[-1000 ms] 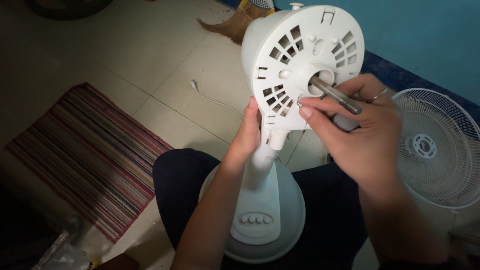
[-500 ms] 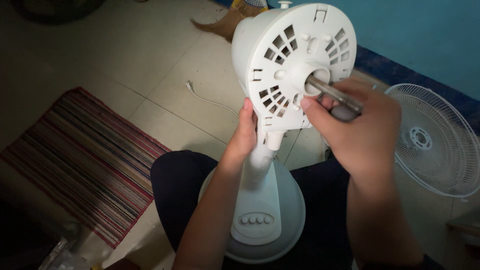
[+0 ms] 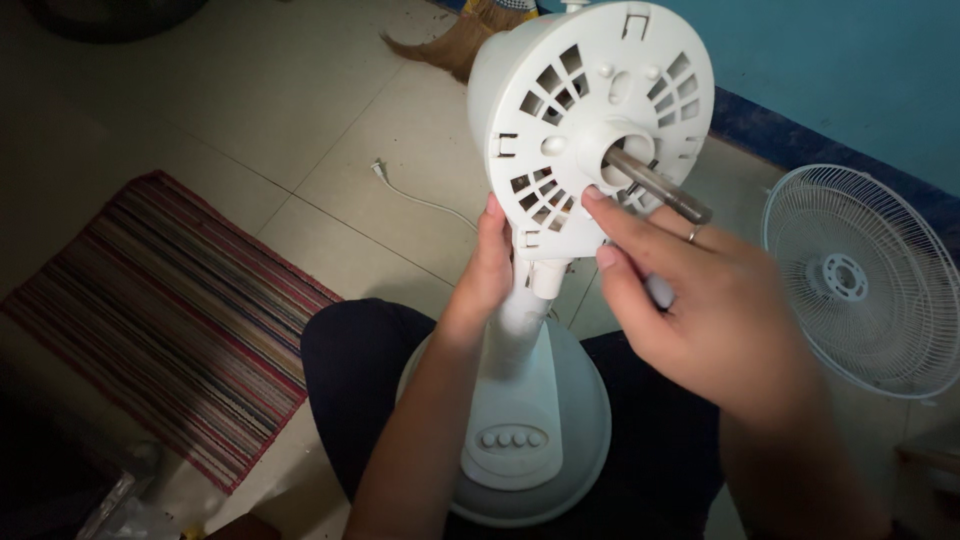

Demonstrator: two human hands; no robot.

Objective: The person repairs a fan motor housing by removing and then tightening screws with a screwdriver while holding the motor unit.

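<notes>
Hands first: our right hand (image 3: 715,320) is hovering in front of the fan motor housing (image 3: 590,120), fingers loosely spread, two fingertips touching the housing's front face just below the metal shaft (image 3: 655,185). A second ago this hand was closed around the shaft; now it is pinching nothing and the shaft is standing bare, so we judge that whatever we were working on the shaft is finished or released. Our left hand (image 3: 490,265) is wrapping the fan's neck (image 3: 530,300) just under the housing, fingers pressed together around it, holding it steady as before.

Going by size, the fan is standing upright between our legs on the tiled floor (image 3: 250,120), its round base (image 3: 575,420) resting against our dark trousers. The striped rug (image 3: 170,310) is lying to our left. The wire fan guard (image 3: 865,280) is lying on the floor to our right, apart from the fan. The white power cord (image 3: 420,195) is trailing behind, and a ring (image 3: 692,236) is showing on our right hand.
</notes>
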